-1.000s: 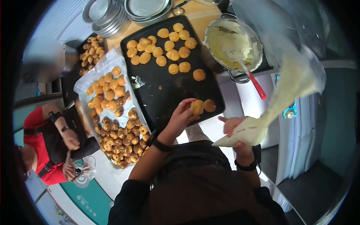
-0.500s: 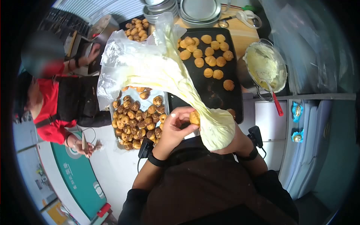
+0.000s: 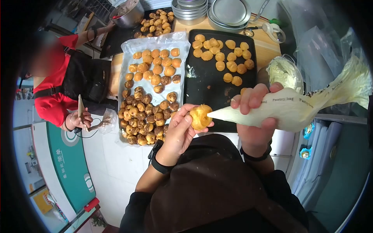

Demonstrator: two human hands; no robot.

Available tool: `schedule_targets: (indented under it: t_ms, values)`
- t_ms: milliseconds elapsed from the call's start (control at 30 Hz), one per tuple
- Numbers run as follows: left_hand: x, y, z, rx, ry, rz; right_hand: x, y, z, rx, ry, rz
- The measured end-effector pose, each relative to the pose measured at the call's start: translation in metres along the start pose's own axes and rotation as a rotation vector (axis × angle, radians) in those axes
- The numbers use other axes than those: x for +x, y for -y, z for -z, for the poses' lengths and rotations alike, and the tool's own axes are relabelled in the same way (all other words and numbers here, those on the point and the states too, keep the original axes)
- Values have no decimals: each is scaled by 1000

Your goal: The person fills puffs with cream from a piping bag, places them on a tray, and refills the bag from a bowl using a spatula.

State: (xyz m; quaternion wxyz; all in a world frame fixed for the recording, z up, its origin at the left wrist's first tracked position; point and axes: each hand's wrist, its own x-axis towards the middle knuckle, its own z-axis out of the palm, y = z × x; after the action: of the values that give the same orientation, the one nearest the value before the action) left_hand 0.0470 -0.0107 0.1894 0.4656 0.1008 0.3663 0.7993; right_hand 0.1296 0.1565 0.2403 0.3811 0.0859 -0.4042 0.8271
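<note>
Between the fingers of my left hand (image 3: 179,130) is a golden cream puff (image 3: 201,117), held up in front of my apron. My right hand (image 3: 257,116) wraps around a full pastry bag (image 3: 285,106) of pale cream, which lies nearly level with its loose tail trailing to the right. The bag's pointed tip meets the right side of the puff. Behind my hands, a black baking tray (image 3: 200,93) carries plain puffs (image 3: 231,66). To its left, a paper-lined tray (image 3: 128,48) bears plain and chocolate-marked puffs (image 3: 142,116) packed closely together.
A pot of cream (image 3: 285,73) stands at the right. Round metal pans (image 3: 230,13) are stacked at the back beside a kitchen scale-like white tool (image 3: 274,33). On the left, a person in red (image 3: 64,73) holds a small piping bag (image 3: 81,110) near another tray of puffs (image 3: 157,23).
The pastry bag has swung from lying across the trays at the left over to the right, and its tip now shows against the puff. My right hand has come into clearer view.
</note>
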Motion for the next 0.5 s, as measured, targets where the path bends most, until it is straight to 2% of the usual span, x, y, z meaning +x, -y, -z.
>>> schedule_targets:
  t_ms: [167,233,300,400,433,500]
  values:
    - [1,-4,6,-141,81,11,0,-14,-4,-119,39,-78]
    - [1,-5,4,-71,59,29,1,-23,-11,-139,25,-106]
    - [2,-7,3,-47,18,43,2,-32,-22,-186,-67,-35]
    - [3,-8,2,25,-26,44,1,-39,-20,-194,-112,-90]
    - [3,-8,3,66,-33,37,2,-40,-18,-192,-111,-96]
    - [3,-10,7,51,-33,43,7,-42,-12,15,-51,-162]
